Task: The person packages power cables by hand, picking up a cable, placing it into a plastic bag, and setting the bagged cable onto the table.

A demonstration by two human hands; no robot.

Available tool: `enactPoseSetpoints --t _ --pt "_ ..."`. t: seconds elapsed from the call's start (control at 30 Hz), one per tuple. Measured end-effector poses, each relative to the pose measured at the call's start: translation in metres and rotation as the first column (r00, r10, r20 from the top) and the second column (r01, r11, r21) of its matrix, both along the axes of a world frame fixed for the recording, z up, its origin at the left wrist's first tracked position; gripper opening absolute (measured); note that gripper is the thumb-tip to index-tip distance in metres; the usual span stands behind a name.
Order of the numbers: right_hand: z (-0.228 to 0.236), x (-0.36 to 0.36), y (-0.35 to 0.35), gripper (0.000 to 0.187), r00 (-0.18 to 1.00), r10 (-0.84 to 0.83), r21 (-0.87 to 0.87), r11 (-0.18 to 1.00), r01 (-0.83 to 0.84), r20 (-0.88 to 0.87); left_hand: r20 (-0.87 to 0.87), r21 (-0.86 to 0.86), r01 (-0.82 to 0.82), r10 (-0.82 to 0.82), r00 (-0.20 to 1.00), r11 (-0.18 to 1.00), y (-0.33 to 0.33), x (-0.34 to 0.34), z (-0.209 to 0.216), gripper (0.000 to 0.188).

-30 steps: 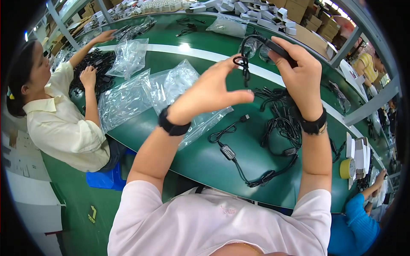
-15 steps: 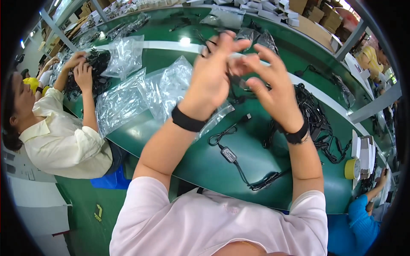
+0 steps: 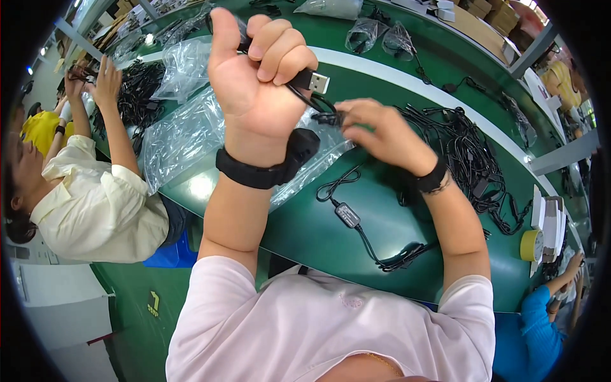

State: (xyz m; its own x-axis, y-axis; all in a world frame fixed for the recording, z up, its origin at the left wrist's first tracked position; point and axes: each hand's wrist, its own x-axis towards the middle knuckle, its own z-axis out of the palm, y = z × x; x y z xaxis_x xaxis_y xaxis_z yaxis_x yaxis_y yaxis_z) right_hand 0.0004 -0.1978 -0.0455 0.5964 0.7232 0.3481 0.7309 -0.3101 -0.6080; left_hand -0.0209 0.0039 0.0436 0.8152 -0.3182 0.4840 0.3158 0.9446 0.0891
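My left hand (image 3: 261, 73) is raised, its fingers curled round a black USB cable (image 3: 299, 92) and its thumb sticking up. The cable's metal USB plug (image 3: 319, 83) pokes out below the little finger. My right hand (image 3: 382, 135) is lower and to the right, with thumb and fingers pinched at a dark looped part of the same cable. A rounded black piece (image 3: 303, 146) lies against the left wristband; what it is I cannot tell. Closer to me on the green table (image 3: 305, 235) is another black USB cable with a small inline box (image 3: 347, 215).
Clear plastic bags (image 3: 184, 143) cover the table at left. A big tangle of black cables (image 3: 464, 146) lies at right, near a yellow tape roll (image 3: 529, 245) and white boxes (image 3: 548, 223). A co-worker (image 3: 95, 191) in a cream shirt handles cables at left.
My left hand has moved left and its fingers have closed round the cable, with the USB plug now showing. My right hand has come down and pinches the looped part.
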Motion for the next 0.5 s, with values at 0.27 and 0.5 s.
enactPoseSetpoints --t 0.27,0.5 --pt "0.063 -0.006 -0.027 0.021 0.574 -0.511 0.351 0.859 0.373 0.640 0.185 0.879 -0.295 0.301 0.935 0.375 -0.038 0.011 -0.025 0.023" --pt "0.068 -0.009 -0.024 0.034 0.550 -0.446 0.336 0.895 0.294 0.706 0.106 0.902 -0.136 0.095 0.990 0.409 -0.076 -0.003 -0.047 0.022"
